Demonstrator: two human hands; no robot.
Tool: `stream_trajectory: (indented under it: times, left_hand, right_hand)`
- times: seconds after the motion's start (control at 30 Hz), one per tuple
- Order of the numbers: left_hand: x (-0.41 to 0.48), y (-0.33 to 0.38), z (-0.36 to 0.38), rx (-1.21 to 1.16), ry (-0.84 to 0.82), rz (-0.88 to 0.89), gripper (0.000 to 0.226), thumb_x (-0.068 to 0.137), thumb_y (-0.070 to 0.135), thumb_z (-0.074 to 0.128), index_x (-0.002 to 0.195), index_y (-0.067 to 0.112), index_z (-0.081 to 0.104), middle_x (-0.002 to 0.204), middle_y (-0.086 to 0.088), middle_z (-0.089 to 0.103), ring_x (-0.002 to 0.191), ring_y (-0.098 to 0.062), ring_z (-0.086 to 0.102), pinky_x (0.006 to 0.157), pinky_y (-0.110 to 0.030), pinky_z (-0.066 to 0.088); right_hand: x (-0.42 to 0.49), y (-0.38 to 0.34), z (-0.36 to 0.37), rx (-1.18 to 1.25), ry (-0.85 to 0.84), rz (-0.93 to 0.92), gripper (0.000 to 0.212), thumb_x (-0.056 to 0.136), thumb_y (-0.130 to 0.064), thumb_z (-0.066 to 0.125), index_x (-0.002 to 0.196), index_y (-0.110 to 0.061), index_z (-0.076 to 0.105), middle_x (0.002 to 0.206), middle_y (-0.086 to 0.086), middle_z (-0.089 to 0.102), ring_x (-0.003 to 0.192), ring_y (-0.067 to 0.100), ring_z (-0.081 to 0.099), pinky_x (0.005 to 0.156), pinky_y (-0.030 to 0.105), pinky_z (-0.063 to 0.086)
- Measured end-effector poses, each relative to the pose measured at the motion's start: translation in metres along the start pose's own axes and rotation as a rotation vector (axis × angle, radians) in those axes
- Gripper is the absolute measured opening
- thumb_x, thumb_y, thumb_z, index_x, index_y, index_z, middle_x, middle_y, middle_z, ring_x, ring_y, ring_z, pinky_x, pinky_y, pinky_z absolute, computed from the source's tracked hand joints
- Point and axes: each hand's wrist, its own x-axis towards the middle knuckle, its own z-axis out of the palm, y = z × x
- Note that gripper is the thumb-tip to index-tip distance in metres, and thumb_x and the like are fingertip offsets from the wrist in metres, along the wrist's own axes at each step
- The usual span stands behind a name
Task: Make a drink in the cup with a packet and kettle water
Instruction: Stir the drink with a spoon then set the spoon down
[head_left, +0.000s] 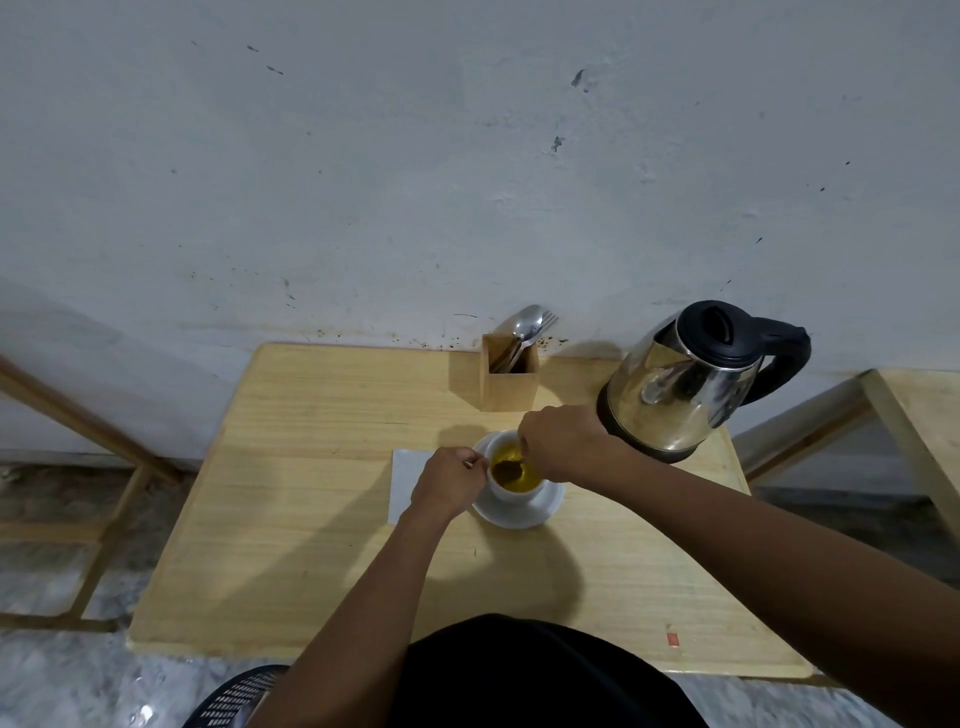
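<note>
A white cup (511, 491) stands on a white saucer (524, 512) at the middle of the wooden table (311, 545). It holds yellow liquid with a dark brown lump, perhaps a tea bag or spoon bowl (506, 470). My left hand (449, 480) pinches the cup's left rim or handle. My right hand (563, 441) hovers over the cup's far right edge, fingers closed on something thin dipping into the drink. The steel kettle (680, 384) with black lid and handle stands at the back right, close behind my right wrist.
A wooden holder (509, 374) with spoons and a fork sits against the wall at the back. A white paper sheet (408, 480) lies left of the saucer under my left hand. A second table (924, 426) stands to the right; a black basket (234, 699) is below.
</note>
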Motion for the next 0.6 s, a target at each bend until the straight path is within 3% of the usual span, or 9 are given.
stream_trajectory:
  times: [0.17,0.27,0.43,0.6]
  left_hand:
    - [0.0,-0.001,0.0,-0.016,0.01,0.015,0.019,0.09,0.03,0.056,0.087,0.022,0.073,0.089,-0.004,0.073,0.086,-0.023,0.066,0.079,-0.038,0.053]
    - [0.001,-0.002,0.0,-0.011,0.008,0.02,0.019,0.091,0.029,0.056,0.09,0.02,0.072,0.093,-0.003,0.073,0.089,-0.022,0.066,0.082,-0.038,0.054]
    - [0.002,-0.003,0.0,-0.009,0.02,0.022,0.018,0.091,0.028,0.056,0.089,0.021,0.072,0.096,-0.004,0.073,0.091,-0.021,0.066,0.084,-0.038,0.054]
    - [0.001,-0.002,0.0,-0.022,0.014,0.028,0.02,0.091,0.025,0.056,0.094,0.017,0.073,0.096,-0.006,0.073,0.091,-0.024,0.066,0.08,-0.035,0.052]
  right_hand:
    - [0.0,0.006,0.007,-0.024,0.062,0.062,0.022,0.095,-0.02,0.051,0.115,-0.017,0.059,0.102,0.004,0.066,0.08,0.021,0.058,0.064,0.031,0.041]
    - [-0.005,0.01,0.01,-0.064,0.035,0.072,0.019,0.094,-0.016,0.05,0.111,-0.014,0.058,0.103,0.004,0.066,0.085,0.022,0.062,0.064,0.031,0.038]
    - [-0.013,0.01,0.017,0.033,0.009,0.094,0.021,0.093,-0.021,0.05,0.11,-0.015,0.06,0.099,0.003,0.067,0.075,0.02,0.057,0.062,0.03,0.04]
    - [-0.015,0.005,0.03,0.071,0.095,0.119,0.023,0.096,-0.02,0.047,0.113,-0.019,0.062,0.101,0.001,0.068,0.083,0.021,0.062,0.062,0.03,0.038]
